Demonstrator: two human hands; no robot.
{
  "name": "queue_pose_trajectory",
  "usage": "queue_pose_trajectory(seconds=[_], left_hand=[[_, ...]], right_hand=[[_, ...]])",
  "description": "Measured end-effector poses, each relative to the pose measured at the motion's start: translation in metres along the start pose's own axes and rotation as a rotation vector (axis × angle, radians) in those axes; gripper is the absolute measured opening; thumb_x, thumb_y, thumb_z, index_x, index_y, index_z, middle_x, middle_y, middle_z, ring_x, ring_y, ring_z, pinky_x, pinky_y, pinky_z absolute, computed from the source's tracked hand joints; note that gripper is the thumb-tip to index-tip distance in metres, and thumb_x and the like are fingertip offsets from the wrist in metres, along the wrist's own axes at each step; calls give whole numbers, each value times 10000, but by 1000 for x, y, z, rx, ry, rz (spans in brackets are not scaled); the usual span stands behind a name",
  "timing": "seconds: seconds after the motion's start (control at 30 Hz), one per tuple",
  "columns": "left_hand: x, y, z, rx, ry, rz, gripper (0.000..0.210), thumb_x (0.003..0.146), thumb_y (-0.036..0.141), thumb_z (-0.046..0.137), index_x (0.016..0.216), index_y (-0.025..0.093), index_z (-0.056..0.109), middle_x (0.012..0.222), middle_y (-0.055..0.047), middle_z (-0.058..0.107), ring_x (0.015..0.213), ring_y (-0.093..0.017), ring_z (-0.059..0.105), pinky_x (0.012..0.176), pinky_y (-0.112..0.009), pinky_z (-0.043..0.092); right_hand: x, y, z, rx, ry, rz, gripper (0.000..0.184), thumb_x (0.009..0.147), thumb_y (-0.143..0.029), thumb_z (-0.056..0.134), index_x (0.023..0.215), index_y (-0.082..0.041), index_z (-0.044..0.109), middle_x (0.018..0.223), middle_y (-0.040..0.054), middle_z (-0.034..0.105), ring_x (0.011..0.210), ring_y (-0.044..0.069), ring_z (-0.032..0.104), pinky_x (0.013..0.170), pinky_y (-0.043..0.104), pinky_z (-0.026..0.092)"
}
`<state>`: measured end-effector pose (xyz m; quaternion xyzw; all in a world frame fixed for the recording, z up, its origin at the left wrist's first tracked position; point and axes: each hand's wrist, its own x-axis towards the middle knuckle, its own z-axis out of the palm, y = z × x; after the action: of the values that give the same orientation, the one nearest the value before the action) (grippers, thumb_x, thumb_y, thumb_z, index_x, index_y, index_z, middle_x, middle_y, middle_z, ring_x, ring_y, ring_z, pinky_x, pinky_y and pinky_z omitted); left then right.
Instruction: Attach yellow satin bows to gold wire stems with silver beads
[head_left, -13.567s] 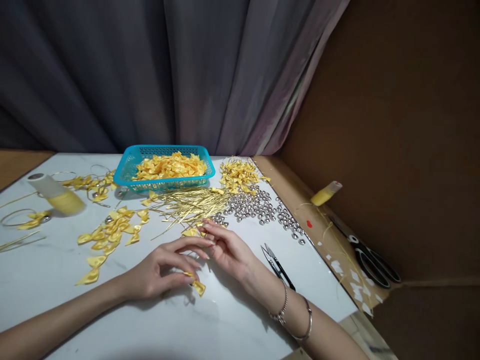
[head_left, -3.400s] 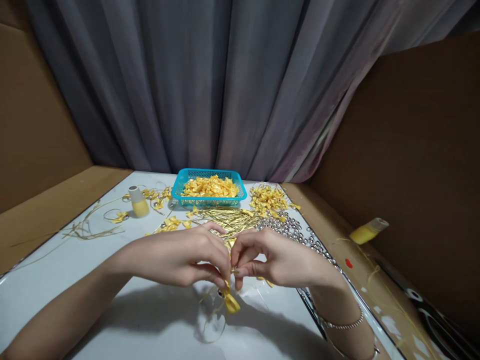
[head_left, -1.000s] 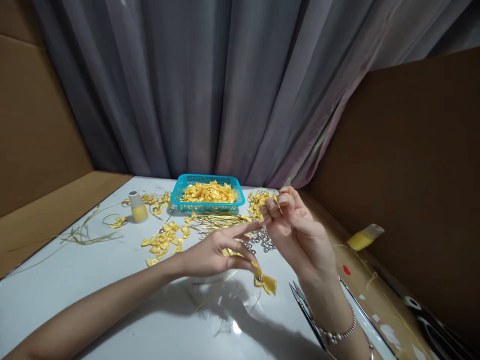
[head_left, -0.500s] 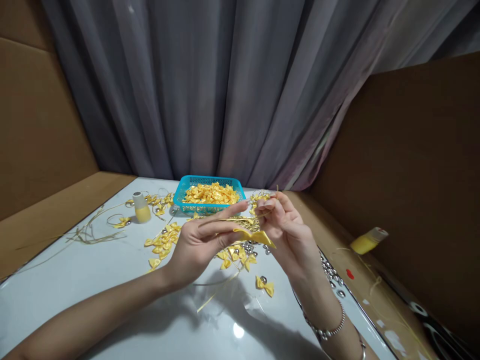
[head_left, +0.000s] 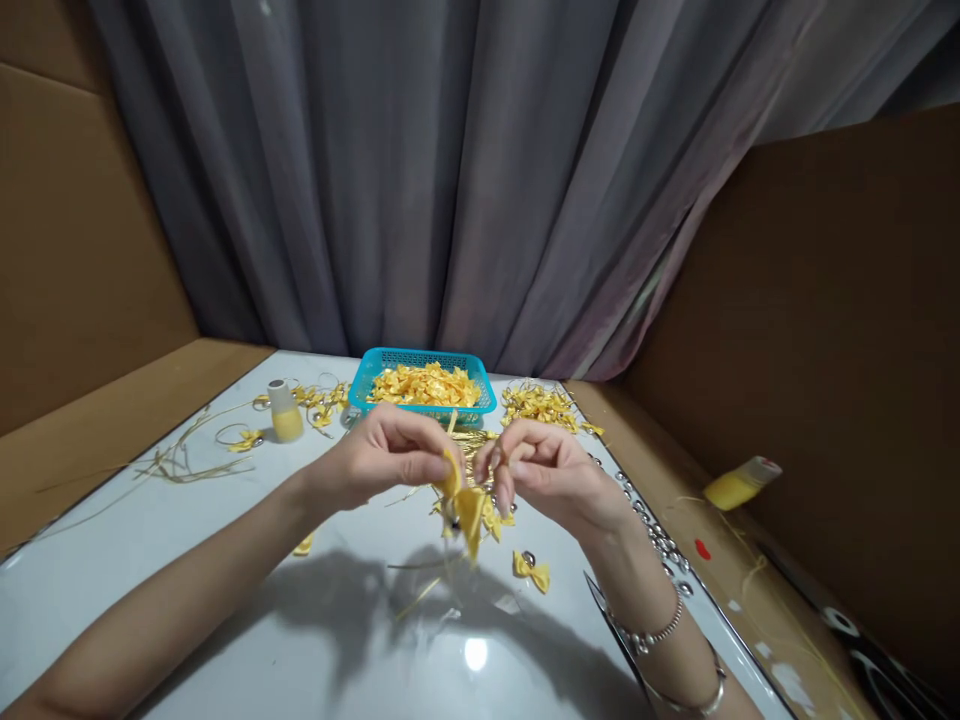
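Over the middle of the table, my left hand (head_left: 394, 455) pinches a yellow ribbon bow (head_left: 470, 515) by one loop; the bow hangs tilted and slightly blurred. A dark, shiny bit shows beside its knot. Just to the right is my right hand (head_left: 555, 480), thumb and fingertips drawn together close to the bow. Whatever those fingertips hold is too small to make out. Behind the hands lies a bundle of gold cords (head_left: 471, 447), partly covered. On the table below rests a finished-looking bow with a silver ring (head_left: 531, 570).
A blue basket (head_left: 487, 400) of yellow bows stands at the back. Piled bows (head_left: 544, 405) lie right of it. Glue-like bottles stand left (head_left: 285, 412) and lie right (head_left: 742, 484). Silver rings (head_left: 660, 540) line the right edge, near a pointed blade (head_left: 600, 600). Loose cords (head_left: 184, 465) lie left.
My left hand has turned from flat fingers to a pinch, and the bow now hangs down. The gold cord stretched between my hands no longer shows there. My right hand has lowered slightly.
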<state>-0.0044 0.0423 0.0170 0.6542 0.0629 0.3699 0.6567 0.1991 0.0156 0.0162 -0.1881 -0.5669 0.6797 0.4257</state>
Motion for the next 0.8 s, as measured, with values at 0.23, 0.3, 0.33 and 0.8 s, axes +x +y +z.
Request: queue_pose_trajectory(seconds=[0.23, 0.3, 0.33, 0.8], left_hand=[[-4, 7, -18, 249, -516, -281, 135, 788, 311, 669, 819, 222, 764, 707, -105, 730, 653, -213, 694, 707, -301, 537], [-3, 8, -19, 305, -614, -303, 159, 808, 326, 644, 870, 238, 762, 728, -100, 736, 675, -208, 701, 739, -276, 536], [-2, 7, -19, 330, -656, -301, 170, 815, 335, 633, 886, 245, 759, 732, -96, 738, 680, -203, 703, 754, -263, 533], [8, -7, -6, 320, -986, -255, 169, 817, 191, 617, 832, 282, 758, 639, -19, 734, 569, -153, 700, 646, -155, 533]], right_hand=[[-8, -8, 6, -182, -205, 287, 97, 777, -206, 671, 800, -134, 611, 661, 17, 674, 562, 77, 581, 579, 221, 452], [-8, -7, 8, -217, -228, 356, 113, 786, -224, 662, 796, -126, 607, 672, 21, 667, 544, 66, 562, 530, 195, 430], [-8, -7, 9, -235, -241, 382, 118, 790, -229, 657, 793, -123, 607, 679, 23, 665, 537, 63, 555, 512, 187, 420], [-6, 2, 23, -376, -391, 596, 117, 807, -70, 532, 772, -120, 632, 627, -12, 598, 557, 49, 573, 582, 160, 501]])
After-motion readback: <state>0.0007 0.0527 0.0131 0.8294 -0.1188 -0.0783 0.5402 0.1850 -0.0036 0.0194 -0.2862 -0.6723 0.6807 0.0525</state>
